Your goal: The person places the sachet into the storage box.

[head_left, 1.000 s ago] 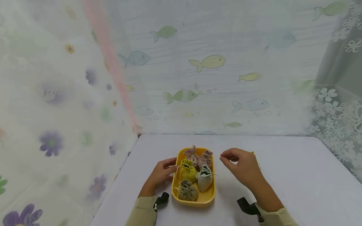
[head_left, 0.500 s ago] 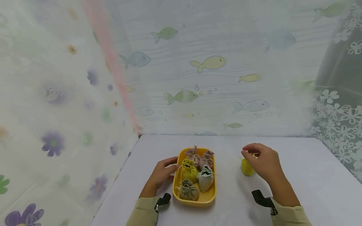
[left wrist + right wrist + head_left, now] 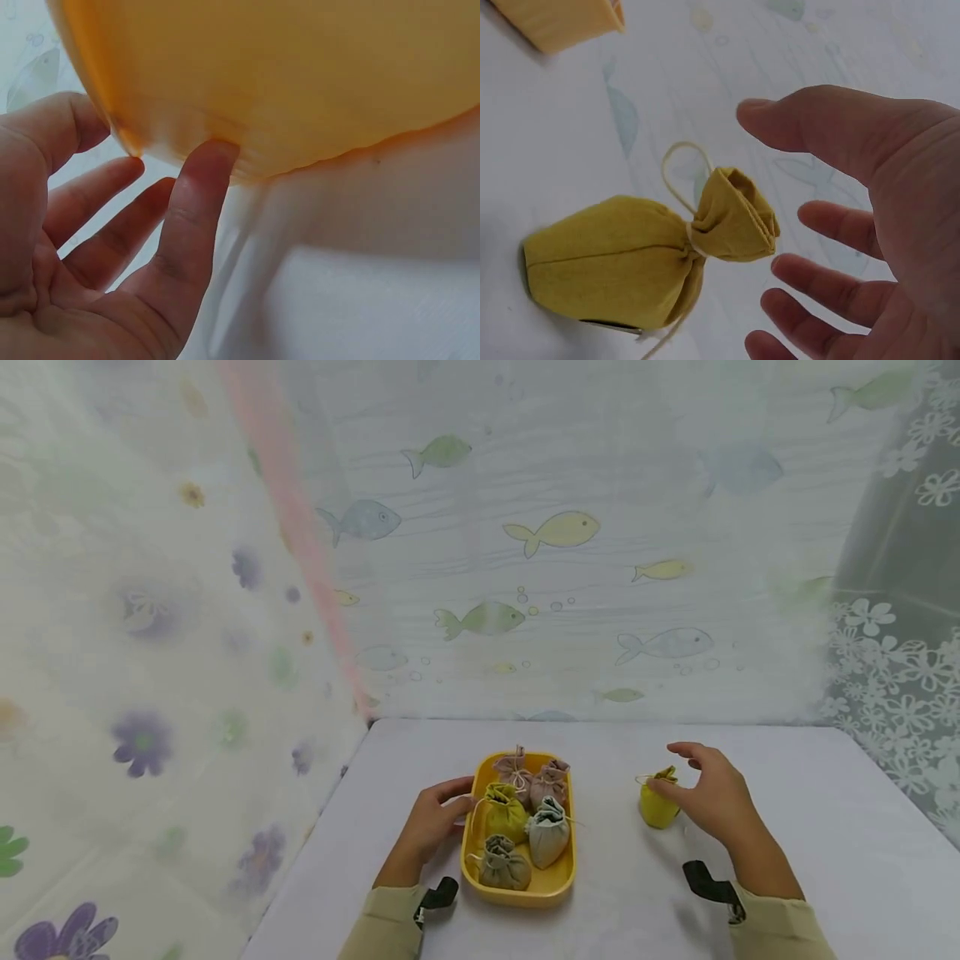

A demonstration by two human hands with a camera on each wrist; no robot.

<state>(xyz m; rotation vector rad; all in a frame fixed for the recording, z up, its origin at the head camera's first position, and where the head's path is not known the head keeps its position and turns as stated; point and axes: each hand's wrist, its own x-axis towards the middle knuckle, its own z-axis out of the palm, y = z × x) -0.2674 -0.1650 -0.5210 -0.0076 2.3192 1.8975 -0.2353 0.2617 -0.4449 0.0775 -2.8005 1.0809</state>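
- White table (image 3: 787, 827), fish-print curtain (image 3: 555, 527) behind the yellow tray (image 3: 558, 885).
- Left hand (image 3: 431, 822) relaxed, fingers touching tray's left wall.
- Right hand (image 3: 708, 793) released, beside yellow pouch (image 3: 658, 806), right of tray.

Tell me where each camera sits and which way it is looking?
Head: worn on the head, looking forward and down at the table, the yellow tray of pouches and both hands.
Left wrist: on the left wrist, looking close at the tray's side; the left hand touches it.
Right wrist: on the right wrist, looking at the yellow pouch and the open right hand.
Shared: the tray and that pouch also show in the head view.
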